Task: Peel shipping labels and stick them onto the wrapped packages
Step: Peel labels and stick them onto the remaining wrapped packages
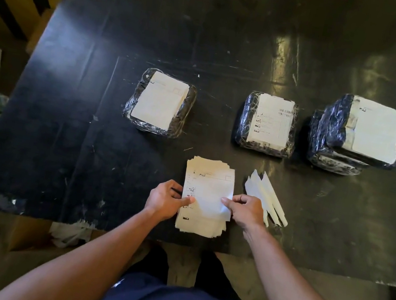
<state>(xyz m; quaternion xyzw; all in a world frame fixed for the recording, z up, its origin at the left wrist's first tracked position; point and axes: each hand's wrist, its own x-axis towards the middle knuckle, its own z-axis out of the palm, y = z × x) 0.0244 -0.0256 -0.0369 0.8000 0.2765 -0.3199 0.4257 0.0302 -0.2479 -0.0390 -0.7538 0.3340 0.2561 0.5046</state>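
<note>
Both hands pinch the top label [208,191] of a stack [198,224] at the near edge of the black desk [68,102]: left hand [166,201] on its left edge, right hand [245,210] on its right (corner curling). Three wrapped packages [160,101] lie beyond, already labelled.

I get one head view only, looking steeply down over the desk's [68,102] near edge, fairly close.

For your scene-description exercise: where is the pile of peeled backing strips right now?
In the head view, the backing strips lie on the black table just right of the label stack, partly beneath the right hand.
</note>
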